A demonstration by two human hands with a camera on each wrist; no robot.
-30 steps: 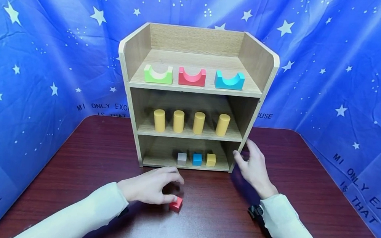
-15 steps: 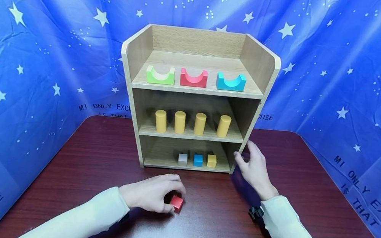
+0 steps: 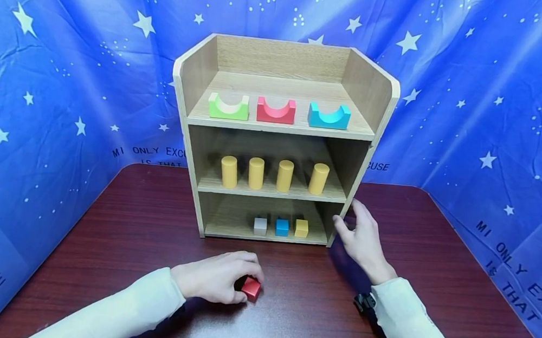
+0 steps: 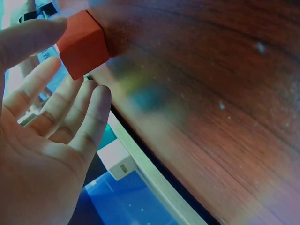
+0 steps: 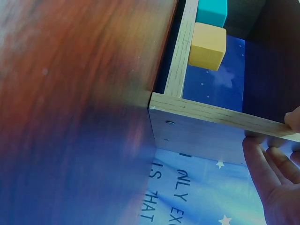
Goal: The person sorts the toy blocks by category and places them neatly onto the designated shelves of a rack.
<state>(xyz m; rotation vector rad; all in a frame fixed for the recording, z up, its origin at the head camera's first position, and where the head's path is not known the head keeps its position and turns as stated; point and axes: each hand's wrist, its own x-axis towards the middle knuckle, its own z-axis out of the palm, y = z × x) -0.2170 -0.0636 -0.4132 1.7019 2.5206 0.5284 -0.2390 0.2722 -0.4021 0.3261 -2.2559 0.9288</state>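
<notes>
A red cube point(image 3: 251, 288) sits on the dark wooden table in front of the shelf. My left hand point(image 3: 221, 277) pinches it, thumb on the near left side and fingers arched over its far side. The left wrist view shows the thumb tip and index fingertip at one side of the red cube point(image 4: 83, 46), the other fingers stretched out below. My right hand point(image 3: 363, 240) holds the wooden shelf point(image 3: 275, 128) by its right side panel. In the right wrist view, the thumb is at the panel's front edge and the fingers touch its outer face.
Grey point(image 3: 260, 227), blue point(image 3: 282, 228) and yellow point(image 3: 301, 228) cubes line the bottom shelf. Several yellow cylinders point(image 3: 284, 176) stand on the middle level. Green point(image 3: 228, 108), red point(image 3: 276, 112) and blue point(image 3: 329, 117) arch blocks rest on top. A starry blue curtain point(image 3: 63, 89) surrounds the table point(image 3: 295, 324).
My left hand has moved slightly down and closed its fingers around the red cube, which has turned a little. The right hand stays at the shelf's side.
</notes>
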